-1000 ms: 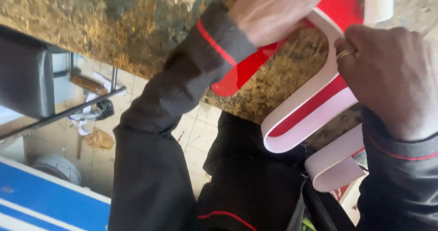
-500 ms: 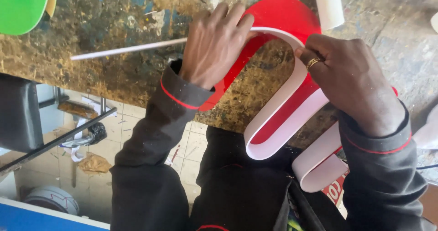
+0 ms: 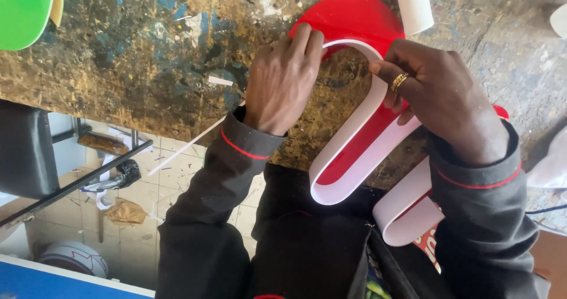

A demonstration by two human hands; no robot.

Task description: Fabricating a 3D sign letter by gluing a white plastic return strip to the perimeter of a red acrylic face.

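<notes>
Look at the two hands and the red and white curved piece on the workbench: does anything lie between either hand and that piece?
Nothing visible does. The left hand rests its fingers directly on the red and white curved piece at its upper bend, and the right hand presses on its white rim. The white tube lies apart, beyond the piece.

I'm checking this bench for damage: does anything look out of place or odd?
The worktable is blotched with blue and white paint and a loose white strip pokes off its edge. The red-and-white curved piece under both hands overhangs that edge.
</notes>
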